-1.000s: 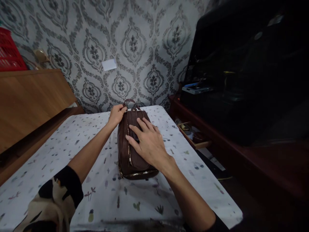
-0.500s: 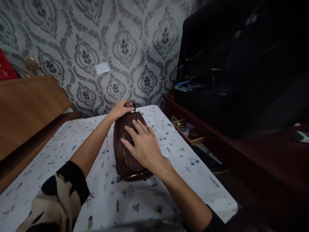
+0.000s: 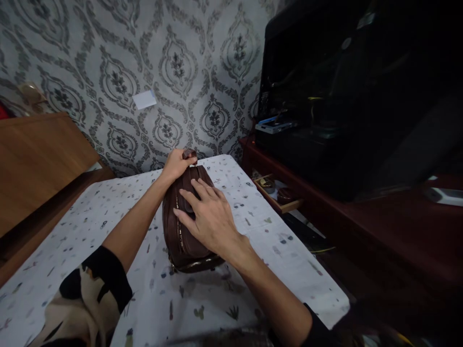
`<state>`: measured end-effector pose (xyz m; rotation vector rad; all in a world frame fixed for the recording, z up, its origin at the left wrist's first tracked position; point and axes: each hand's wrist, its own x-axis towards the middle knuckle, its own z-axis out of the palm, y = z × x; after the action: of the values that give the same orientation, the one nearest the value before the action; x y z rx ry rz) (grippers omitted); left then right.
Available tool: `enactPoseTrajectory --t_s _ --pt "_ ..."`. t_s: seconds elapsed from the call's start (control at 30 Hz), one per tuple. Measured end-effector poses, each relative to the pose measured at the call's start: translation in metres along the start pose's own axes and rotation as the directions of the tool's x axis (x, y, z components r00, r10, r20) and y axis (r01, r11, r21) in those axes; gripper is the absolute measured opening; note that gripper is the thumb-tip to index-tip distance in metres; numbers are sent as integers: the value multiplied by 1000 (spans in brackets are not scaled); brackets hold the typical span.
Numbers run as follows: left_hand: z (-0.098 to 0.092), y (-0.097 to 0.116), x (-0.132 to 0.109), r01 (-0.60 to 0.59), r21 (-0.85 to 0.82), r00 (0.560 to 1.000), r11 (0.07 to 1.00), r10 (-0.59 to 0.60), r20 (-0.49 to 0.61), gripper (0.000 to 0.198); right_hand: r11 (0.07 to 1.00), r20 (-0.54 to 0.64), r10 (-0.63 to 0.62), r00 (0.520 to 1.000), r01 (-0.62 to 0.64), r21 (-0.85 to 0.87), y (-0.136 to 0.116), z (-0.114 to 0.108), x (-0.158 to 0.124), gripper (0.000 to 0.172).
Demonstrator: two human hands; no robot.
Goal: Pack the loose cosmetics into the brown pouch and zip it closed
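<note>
A brown leather bag (image 3: 190, 243) lies on the patterned white cloth (image 3: 231, 299), one zipped end toward me. Gold-toned zippers run along its upper face and near edge. At the bag's far end, my left hand (image 3: 175, 165) is closed on a short brown strap (image 3: 190, 153). My right hand (image 3: 213, 217) rests flat on top of the bag, fingers spread and pointing away from me. It covers much of the bag's right side and part of a pocket.
On the right, a dark red cabinet (image 3: 347, 226) carries a large black screen (image 3: 325, 96). Its open drawer (image 3: 285, 206) holds small round items. A wooden headboard (image 3: 43, 164) stands left. Behind the cloth rises a patterned wall (image 3: 177, 96) with a white card (image 3: 144, 99).
The view has shifted slightly, so everything sits a little further left. Both hands keep their places on the strap and the bag.
</note>
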<state>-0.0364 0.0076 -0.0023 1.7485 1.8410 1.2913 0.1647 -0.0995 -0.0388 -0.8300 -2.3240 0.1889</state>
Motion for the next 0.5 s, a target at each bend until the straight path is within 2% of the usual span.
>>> enactPoseTrajectory --t_s 0.17,0.3,0.5 --pt "-6 7 -16 -86 1 996 996 86 36 24 1000 -29 -17 999 18 9 1 2 0 46" --pt "-16 6 -17 -107 7 991 994 106 82 27 999 -32 -31 999 32 12 3 4 0 48" --pt "-39 -12 -22 -67 175 998 982 67 5 20 998 -46 -69 997 68 -8 6 6 -2 40"
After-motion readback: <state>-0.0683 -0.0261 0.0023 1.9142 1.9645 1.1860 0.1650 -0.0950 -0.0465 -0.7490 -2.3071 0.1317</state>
